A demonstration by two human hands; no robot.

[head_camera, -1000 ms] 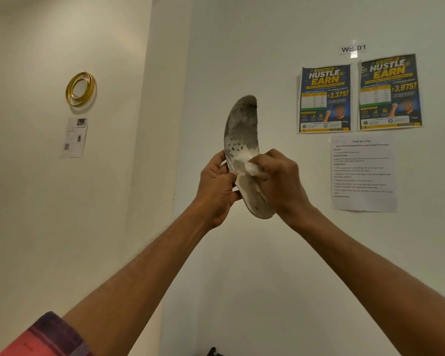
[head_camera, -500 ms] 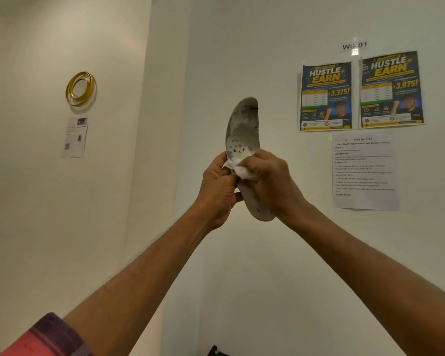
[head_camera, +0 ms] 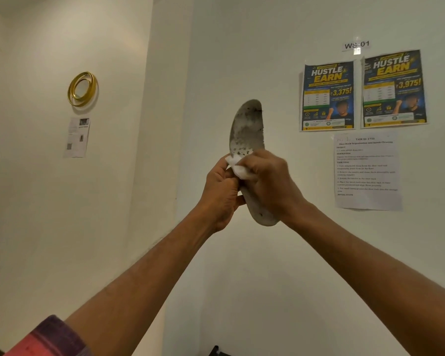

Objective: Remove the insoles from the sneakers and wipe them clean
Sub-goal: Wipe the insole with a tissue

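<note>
A grey, dirt-speckled insole (head_camera: 247, 127) stands upright in front of the wall, toe end up and heel end down. My left hand (head_camera: 220, 194) grips its middle from the left side. My right hand (head_camera: 270, 183) presses a white wipe (head_camera: 238, 167) against the insole's face from the right, fingers closed over the wipe. The insole's middle is hidden behind both hands; its heel end pokes out below them. No sneaker is in view.
White walls meet at a corner behind the hands. Two blue-and-yellow posters (head_camera: 328, 96) and a printed task sheet (head_camera: 366, 170) hang on the right. A gold ring ornament (head_camera: 82, 88) and a small paper (head_camera: 76, 137) are on the left wall. A dark object (head_camera: 216, 352) shows at the bottom edge.
My right hand has slid the wipe up along the insole, from its lower middle towards the speckled area. The left hand has kept its grip.
</note>
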